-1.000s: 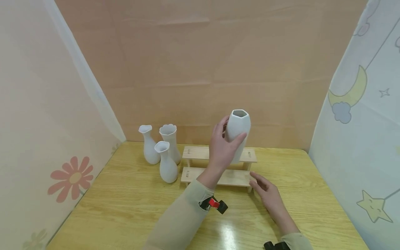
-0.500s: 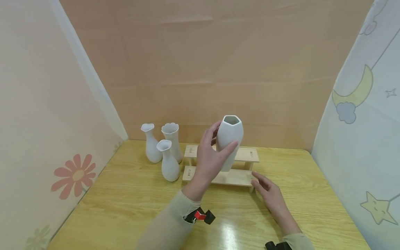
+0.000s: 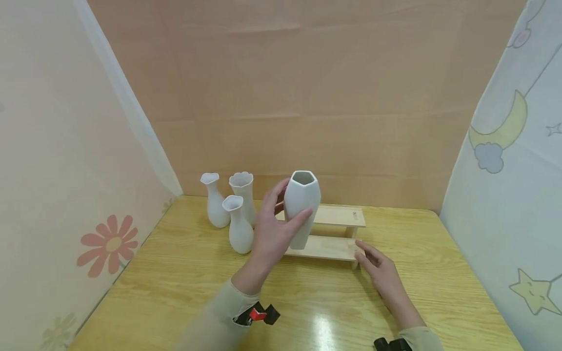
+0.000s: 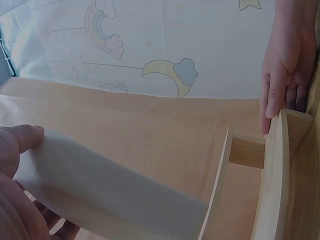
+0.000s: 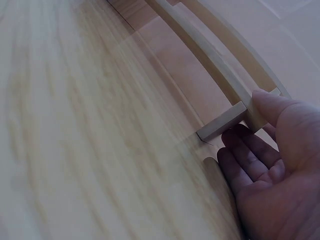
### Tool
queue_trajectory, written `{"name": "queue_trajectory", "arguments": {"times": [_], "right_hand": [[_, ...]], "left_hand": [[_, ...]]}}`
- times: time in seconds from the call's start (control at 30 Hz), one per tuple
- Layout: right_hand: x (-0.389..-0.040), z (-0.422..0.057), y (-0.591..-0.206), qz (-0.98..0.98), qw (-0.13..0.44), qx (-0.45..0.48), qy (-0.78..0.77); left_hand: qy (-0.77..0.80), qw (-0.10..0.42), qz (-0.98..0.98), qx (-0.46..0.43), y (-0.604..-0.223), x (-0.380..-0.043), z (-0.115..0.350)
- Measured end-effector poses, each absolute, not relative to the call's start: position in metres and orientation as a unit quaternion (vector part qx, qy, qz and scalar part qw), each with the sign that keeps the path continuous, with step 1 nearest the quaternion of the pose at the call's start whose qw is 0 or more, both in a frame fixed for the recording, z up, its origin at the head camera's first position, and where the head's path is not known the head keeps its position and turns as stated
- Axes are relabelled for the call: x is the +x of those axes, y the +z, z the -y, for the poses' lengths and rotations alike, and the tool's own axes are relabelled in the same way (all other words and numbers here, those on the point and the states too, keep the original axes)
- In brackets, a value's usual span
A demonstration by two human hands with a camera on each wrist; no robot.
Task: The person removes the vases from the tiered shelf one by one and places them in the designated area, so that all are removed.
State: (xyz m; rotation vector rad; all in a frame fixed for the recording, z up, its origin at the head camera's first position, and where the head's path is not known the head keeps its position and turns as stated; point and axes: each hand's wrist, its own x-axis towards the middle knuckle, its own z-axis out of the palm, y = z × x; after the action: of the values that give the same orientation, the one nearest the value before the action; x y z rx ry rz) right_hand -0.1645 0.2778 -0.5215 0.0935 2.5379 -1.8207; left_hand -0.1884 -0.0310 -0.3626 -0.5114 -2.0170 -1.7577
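Note:
My left hand (image 3: 272, 234) grips a white faceted vase (image 3: 302, 209) with a five-sided mouth, thumb on the near side and fingers round the far side. The vase is almost upright, and its base overlaps the lower step of a two-tier wooden display stand (image 3: 327, 247) in the head view. In the left wrist view the vase (image 4: 115, 185) slants toward the stand's boards. My right hand (image 5: 280, 175) holds the right end of the stand's lower step, thumb on the board and the other fingers curled below. The left part of the stand is hidden behind my left hand and the vase.
Left of the stand, three white vases stand close together: a narrow-necked one (image 3: 216, 204), a frilled-rim one (image 3: 246, 195) and a rounder one (image 3: 240, 231) in front. The wooden table (image 3: 175, 292) is bordered by a tan backdrop (image 3: 281, 97) and patterned side sheets.
My left hand has carried the faceted vase left and lower, from over the right part of the stand toward its middle. My right hand stays at the stand's end.

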Motion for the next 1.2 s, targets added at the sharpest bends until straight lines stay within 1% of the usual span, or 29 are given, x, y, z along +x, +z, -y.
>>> {"name": "queue_trajectory", "arguments": {"times": [0.13,0.33,0.63,0.8,1.03,1.2], "right_hand": [[-0.165,-0.280,-0.523,-0.813,0.005,0.032,-0.582],[-0.165,-0.280,-0.523,-0.803,0.004,0.026,-0.595],[-0.165,-0.281,-0.525,-0.805,0.004,0.023,-0.593],[-0.165,-0.281,-0.526,-0.805,0.001,0.024,-0.592],[-0.166,-0.280,-0.526,-0.799,0.004,0.029,-0.600],[-0.165,-0.279,-0.525,-0.799,0.003,0.032,-0.601]], "left_hand": [[-0.636,0.197,0.725,-0.176,-0.363,-0.185,0.041],[-0.630,0.212,0.728,-0.168,-0.367,-0.180,0.060],[-0.637,0.208,0.726,-0.152,-0.374,-0.171,0.089],[-0.628,0.207,0.738,-0.131,-0.377,-0.166,0.107],[-0.614,0.189,0.762,-0.086,-0.381,-0.158,0.129],[-0.606,0.185,0.770,-0.073,-0.382,-0.155,0.141]]}}
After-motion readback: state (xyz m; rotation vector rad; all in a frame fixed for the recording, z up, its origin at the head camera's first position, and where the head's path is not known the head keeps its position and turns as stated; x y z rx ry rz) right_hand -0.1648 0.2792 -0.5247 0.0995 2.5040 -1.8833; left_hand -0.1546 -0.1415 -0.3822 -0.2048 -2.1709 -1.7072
